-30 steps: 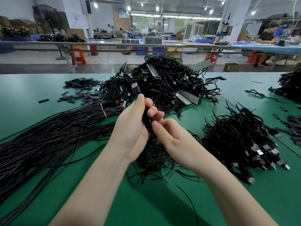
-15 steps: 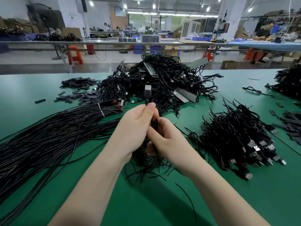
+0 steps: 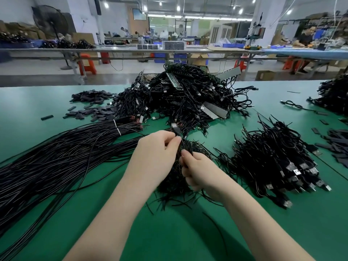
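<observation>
Green table (image 3: 178,232): cable heaps (image 3: 188,95) crowd left hand (image 3: 156,153), right hand (image 3: 199,172) pinching lead (image 3: 175,129).

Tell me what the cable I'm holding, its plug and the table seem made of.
Cable: black rubber or plastic jacket, slight sheen, bends easily. Plug: silvery tip, likely metal, on black plastic. Table: smooth green mat, probably rubber or vinyl.

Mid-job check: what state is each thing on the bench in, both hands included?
Thin black USB cable, held between both hands, plug end up.
Left hand, pinches that cable below its plug.
Right hand, grips it lower down.
Long straight black wires, lying flat, banded with white ties.
Coiled black USB cables, piled loose on the green table.
Tangled black cable heap, piled, untouched.
</observation>
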Action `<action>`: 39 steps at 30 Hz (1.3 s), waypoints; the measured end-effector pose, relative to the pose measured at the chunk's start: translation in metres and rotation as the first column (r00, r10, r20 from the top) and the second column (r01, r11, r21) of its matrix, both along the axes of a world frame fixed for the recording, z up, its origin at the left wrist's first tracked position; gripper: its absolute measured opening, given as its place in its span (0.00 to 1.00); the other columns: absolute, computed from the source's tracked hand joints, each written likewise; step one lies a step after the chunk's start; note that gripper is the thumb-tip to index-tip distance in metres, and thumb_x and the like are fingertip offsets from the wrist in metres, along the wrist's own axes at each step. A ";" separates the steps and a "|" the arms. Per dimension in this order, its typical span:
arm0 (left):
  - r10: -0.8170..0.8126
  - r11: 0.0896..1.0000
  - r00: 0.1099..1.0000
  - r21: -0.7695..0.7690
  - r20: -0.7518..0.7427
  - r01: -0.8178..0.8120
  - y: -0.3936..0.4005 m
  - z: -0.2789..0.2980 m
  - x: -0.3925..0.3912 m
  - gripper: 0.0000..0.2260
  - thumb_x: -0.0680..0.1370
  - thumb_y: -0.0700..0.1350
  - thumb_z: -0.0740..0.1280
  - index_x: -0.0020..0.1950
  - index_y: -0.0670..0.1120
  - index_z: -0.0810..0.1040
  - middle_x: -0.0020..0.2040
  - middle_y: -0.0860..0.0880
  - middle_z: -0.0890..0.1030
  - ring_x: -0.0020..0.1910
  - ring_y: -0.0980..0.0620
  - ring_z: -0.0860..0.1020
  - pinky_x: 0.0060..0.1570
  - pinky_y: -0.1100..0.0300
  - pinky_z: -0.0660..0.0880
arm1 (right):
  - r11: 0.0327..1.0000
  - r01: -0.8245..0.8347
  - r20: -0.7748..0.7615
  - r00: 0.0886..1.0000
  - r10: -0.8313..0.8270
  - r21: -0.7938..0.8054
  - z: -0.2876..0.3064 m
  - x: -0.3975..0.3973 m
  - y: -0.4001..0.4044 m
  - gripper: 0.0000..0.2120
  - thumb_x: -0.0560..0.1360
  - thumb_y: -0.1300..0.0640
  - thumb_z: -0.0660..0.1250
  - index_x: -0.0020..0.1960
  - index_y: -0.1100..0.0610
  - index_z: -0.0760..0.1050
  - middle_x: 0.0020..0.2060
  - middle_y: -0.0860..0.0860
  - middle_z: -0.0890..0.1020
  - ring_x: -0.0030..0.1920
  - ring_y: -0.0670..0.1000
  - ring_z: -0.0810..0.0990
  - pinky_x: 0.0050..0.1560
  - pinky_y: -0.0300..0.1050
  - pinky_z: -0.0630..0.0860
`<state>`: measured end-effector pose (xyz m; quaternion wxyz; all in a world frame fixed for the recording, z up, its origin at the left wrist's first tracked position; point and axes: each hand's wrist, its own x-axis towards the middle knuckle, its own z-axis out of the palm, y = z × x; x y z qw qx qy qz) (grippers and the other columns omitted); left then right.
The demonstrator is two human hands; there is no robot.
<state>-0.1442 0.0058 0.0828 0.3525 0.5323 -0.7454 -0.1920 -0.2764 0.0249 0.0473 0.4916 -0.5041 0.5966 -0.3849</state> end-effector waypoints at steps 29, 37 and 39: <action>0.070 0.998 0.980 0.016 -0.185 -0.068 0.012 -0.068 0.031 0.08 0.81 0.54 0.61 0.45 0.56 0.78 0.36 0.53 0.80 0.36 0.58 0.78 0.38 0.59 0.75 | 0.980 -0.053 -0.172 0.985 0.019 -0.194 -0.002 -0.068 -0.007 0.21 0.69 0.34 0.66 0.52 0.49 0.78 0.41 0.46 0.82 0.36 0.43 0.79 0.41 0.40 0.77; 0.156 0.987 0.923 0.093 -0.351 -0.131 0.008 -0.107 0.027 0.13 0.83 0.54 0.54 0.40 0.54 0.71 0.31 0.53 0.74 0.31 0.60 0.71 0.34 0.60 0.67 | 0.963 -0.041 -0.779 0.597 -0.189 -0.265 -0.044 -0.030 -0.013 0.16 0.72 0.35 0.67 0.48 0.46 0.82 0.45 0.45 0.80 0.44 0.48 0.79 0.43 0.46 0.80; 0.111 0.993 0.934 0.065 -0.340 -0.094 0.009 -0.108 0.025 0.14 0.82 0.56 0.53 0.39 0.54 0.70 0.31 0.58 0.74 0.30 0.60 0.71 0.32 0.60 0.65 | 0.960 -0.037 -0.781 0.591 -0.202 -0.276 -0.045 -0.027 -0.013 0.13 0.74 0.38 0.67 0.49 0.46 0.83 0.45 0.46 0.81 0.45 0.49 0.80 0.43 0.47 0.80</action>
